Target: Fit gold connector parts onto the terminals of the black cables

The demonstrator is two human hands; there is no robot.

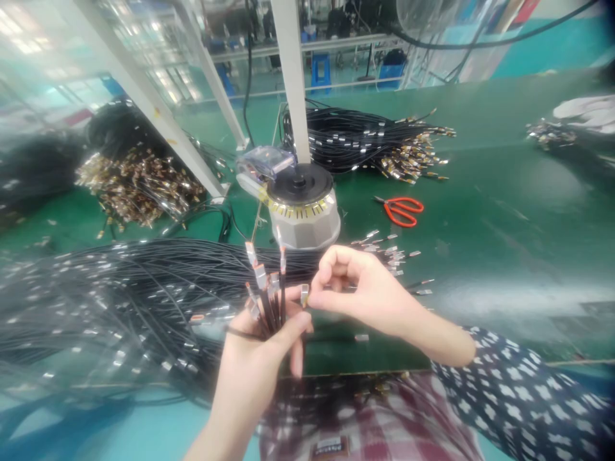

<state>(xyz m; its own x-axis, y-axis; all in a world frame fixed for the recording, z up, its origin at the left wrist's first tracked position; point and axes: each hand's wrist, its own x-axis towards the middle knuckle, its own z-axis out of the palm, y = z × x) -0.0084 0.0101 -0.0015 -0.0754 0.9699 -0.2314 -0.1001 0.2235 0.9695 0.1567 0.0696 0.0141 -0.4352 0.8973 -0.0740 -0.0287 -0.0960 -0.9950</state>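
My left hand (269, 346) is closed around several thin black cables (272, 310), whose ends stick upward. Silvery-white labels (260, 276) wrap the cables near their tips, and some tips look orange. My right hand (358, 288) is just to the right, with thumb and forefinger pinched together. At its fingertips is a small silvery tag (304, 294) with a yellowish lower edge; whether it sits on a cable is too blurred to tell. Behind both hands stands a round tape dispenser (306, 224) with a black top and short yellowish strips around its rim.
A long bundle of black cables (144, 269) lies across the left and under my hands. More cable piles stand at the back left (139, 186) and back middle (346, 137). Red-handled scissors (403, 210) lie on the green table (490, 224). White posts (292, 77) rise from it.
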